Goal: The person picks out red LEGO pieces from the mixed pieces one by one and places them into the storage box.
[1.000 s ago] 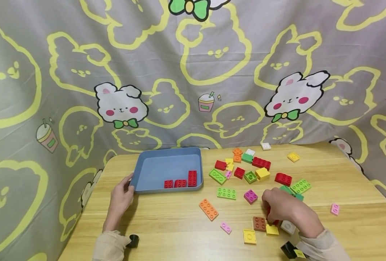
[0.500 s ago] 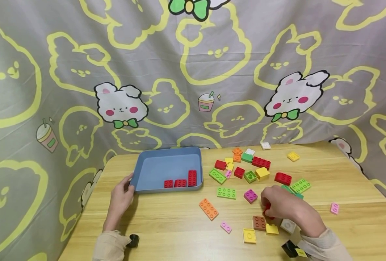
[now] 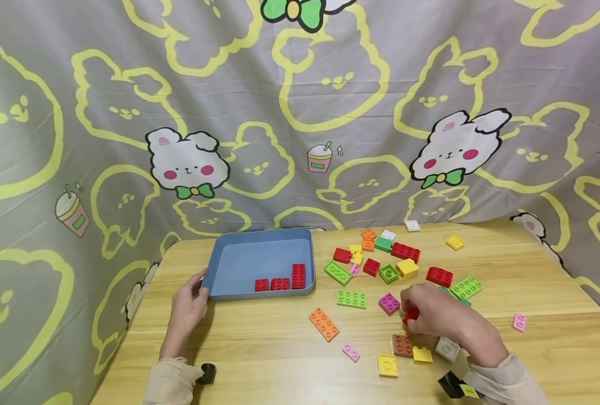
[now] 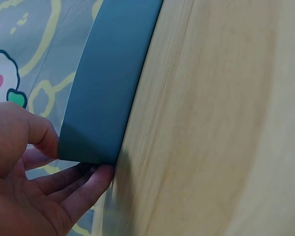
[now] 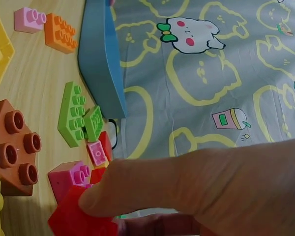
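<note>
My left hand [image 3: 188, 306] pinches the near left corner of a blue tray [image 3: 249, 256], thumb at its rim and fingers underneath in the left wrist view. Three red bricks stand inside along the front wall, among them a tall one [image 3: 298, 276]. Between thumb and fingers of my right hand [image 3: 439, 315] is a red building brick [image 3: 410, 314], partly hidden by the fingers. In the right wrist view this red brick [image 5: 76, 216] overlaps a magenta brick [image 5: 66, 179]. A brown brick [image 3: 402, 345] lies just in front of that hand.
Loose bricks of many colours spread over the wooden table [image 3: 259, 349] right of the tray. Nearest are an orange one [image 3: 323, 324], a flat yellow one [image 3: 387, 365] and a white one [image 3: 447, 349]. A patterned curtain [image 3: 280, 185] hangs behind the table.
My right hand has lifted the red brick from beside the brown and yellow bricks and moved it slightly away and left. My left hand stays at the tray.
</note>
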A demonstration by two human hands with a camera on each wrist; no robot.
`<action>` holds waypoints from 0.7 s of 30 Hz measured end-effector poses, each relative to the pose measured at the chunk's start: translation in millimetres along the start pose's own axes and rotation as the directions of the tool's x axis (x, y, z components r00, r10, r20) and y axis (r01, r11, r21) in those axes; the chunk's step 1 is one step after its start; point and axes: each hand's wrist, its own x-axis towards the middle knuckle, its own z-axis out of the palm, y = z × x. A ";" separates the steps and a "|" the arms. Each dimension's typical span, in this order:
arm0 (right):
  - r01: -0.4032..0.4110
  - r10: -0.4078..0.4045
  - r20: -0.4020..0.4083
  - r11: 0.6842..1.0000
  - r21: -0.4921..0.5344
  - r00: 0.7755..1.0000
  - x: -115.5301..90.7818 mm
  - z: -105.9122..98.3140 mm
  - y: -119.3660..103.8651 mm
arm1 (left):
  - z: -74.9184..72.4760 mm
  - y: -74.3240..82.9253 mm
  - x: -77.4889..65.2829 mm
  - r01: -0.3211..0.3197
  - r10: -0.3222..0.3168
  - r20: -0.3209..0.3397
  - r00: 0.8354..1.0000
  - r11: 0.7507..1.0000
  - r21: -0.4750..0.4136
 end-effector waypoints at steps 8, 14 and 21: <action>0.091 -0.090 -0.101 0.996 -0.001 0.991 2.2 0.4 -2.0 | -0.9 0.9 -0.6 0.003 -0.003 0.006 1.000 1.000 0.003; 0.091 -0.092 -0.126 0.996 -0.012 0.988 4.2 -0.4 -6.0 | -1.7 1.8 -0.8 0.007 -0.007 0.011 1.000 1.000 -0.003; 0.088 -0.092 -0.152 0.996 -0.030 0.984 7.3 2.7 -12.5 | -0.8 1.2 -1.2 0.001 -0.001 0.008 1.000 1.000 -0.001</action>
